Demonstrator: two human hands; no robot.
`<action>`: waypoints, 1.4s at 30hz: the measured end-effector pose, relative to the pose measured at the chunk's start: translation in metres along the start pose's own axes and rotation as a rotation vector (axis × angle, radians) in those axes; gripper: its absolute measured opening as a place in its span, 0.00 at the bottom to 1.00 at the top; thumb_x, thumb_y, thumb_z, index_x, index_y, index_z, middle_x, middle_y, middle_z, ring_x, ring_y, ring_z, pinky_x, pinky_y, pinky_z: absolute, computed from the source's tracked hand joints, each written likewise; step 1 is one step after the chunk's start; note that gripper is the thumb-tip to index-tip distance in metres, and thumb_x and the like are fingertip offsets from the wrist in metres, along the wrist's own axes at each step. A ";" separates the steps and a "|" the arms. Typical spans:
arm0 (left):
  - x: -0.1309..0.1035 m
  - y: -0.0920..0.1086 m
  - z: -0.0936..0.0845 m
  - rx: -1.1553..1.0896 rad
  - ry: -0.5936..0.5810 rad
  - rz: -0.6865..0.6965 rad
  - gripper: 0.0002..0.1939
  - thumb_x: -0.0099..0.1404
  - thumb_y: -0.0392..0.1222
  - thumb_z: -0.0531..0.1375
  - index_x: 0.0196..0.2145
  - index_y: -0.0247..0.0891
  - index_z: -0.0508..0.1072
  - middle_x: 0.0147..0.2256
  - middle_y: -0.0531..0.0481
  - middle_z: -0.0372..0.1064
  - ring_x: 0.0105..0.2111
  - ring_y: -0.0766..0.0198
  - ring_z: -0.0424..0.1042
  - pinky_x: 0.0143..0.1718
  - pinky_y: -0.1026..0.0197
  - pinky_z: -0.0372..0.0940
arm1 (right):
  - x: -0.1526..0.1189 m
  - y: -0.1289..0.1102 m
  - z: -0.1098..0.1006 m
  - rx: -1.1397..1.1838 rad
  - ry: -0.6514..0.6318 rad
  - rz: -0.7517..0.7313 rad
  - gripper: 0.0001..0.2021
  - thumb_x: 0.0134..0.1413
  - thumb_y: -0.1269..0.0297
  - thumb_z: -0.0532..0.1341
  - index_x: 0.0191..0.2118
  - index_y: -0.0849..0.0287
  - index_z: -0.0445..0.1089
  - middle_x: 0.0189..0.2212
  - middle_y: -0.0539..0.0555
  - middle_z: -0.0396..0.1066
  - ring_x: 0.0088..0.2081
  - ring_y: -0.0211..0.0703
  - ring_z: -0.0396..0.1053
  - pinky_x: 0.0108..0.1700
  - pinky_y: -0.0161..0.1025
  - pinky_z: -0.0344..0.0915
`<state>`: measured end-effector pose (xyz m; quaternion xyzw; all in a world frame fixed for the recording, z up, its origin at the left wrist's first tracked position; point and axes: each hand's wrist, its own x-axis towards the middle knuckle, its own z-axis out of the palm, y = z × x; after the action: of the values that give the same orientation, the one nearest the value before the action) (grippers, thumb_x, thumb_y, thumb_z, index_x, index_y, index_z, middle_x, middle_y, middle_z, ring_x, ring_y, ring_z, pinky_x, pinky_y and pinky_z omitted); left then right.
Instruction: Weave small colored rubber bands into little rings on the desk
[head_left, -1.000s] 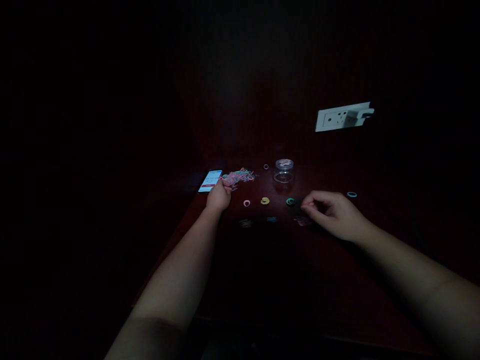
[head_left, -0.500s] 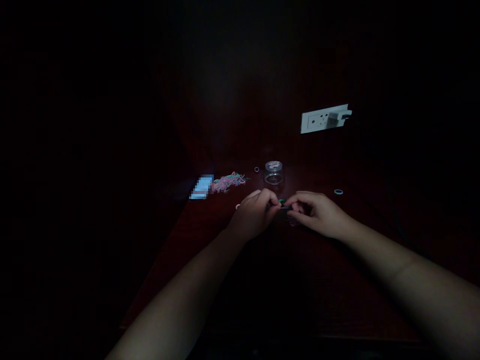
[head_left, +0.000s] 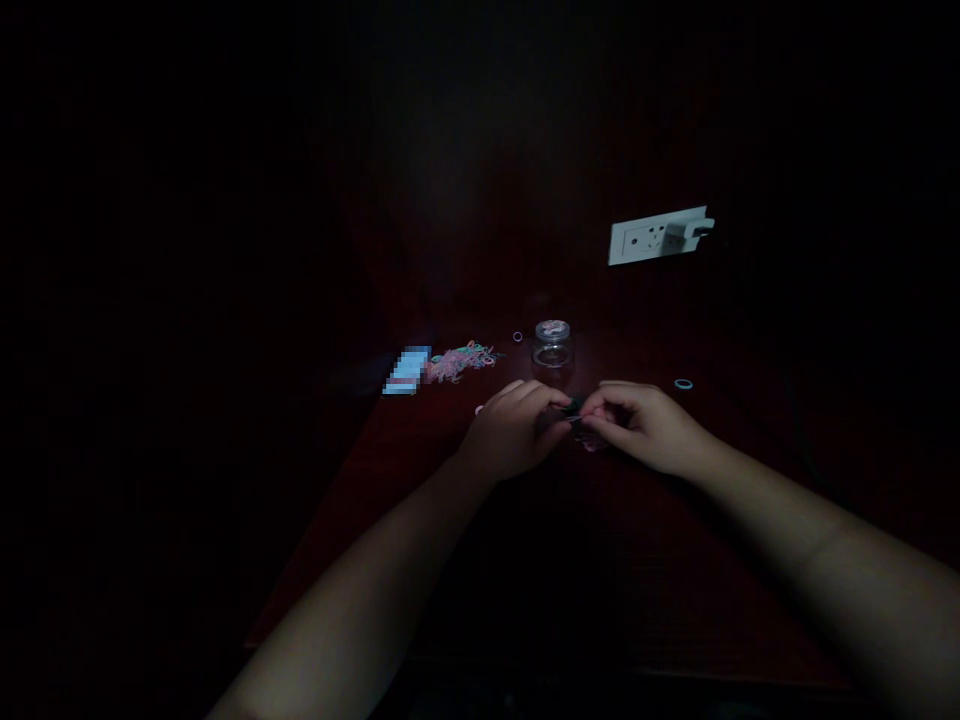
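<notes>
Handling a thin, pale pinkish strand (head_left: 574,418) seems the present step; its fineness calls for fingertip control. Strand lies between the hands, looks slender, ends unclear. Right hand (head_left: 651,428) pinches it; left hand (head_left: 514,430) curls beside it, grip cannot be told. Small pink pile (head_left: 592,442) just below right fingertips. Beyond the hands: clear lidded jar (head_left: 553,350); farther left, mixed colored heap (head_left: 461,363) beside phone (head_left: 407,370). Blue ring (head_left: 683,384) beyond right hand, on dark red surface (head_left: 360,500).

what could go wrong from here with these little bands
The thin pale band at the fingertips of the right hand could slip and be hard to find on the dark table.

The small pinkish bunch lies close below those fingers, so a brush might scatter it.

Moving the phone could drag the tangled pile beside it.
</notes>
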<state>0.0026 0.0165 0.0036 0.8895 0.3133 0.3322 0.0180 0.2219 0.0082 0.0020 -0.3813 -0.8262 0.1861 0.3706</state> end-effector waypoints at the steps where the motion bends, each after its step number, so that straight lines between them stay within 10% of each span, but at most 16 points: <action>1: 0.000 -0.001 0.000 0.007 -0.010 0.002 0.09 0.65 0.42 0.61 0.43 0.41 0.70 0.42 0.50 0.73 0.42 0.60 0.70 0.44 0.56 0.65 | 0.000 0.000 0.000 0.008 0.000 -0.001 0.09 0.59 0.61 0.61 0.31 0.59 0.73 0.23 0.50 0.68 0.25 0.38 0.64 0.28 0.36 0.61; 42: -0.002 -0.006 0.004 -0.011 0.009 0.022 0.07 0.68 0.42 0.56 0.34 0.40 0.73 0.31 0.52 0.73 0.32 0.64 0.69 0.38 0.58 0.63 | 0.000 0.003 -0.003 0.013 0.029 0.003 0.04 0.53 0.65 0.63 0.31 0.59 0.74 0.26 0.51 0.68 0.26 0.38 0.65 0.28 0.36 0.62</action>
<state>0.0007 0.0206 -0.0027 0.8912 0.3020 0.3380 0.0177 0.2255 0.0103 0.0016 -0.3828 -0.8190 0.1866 0.3847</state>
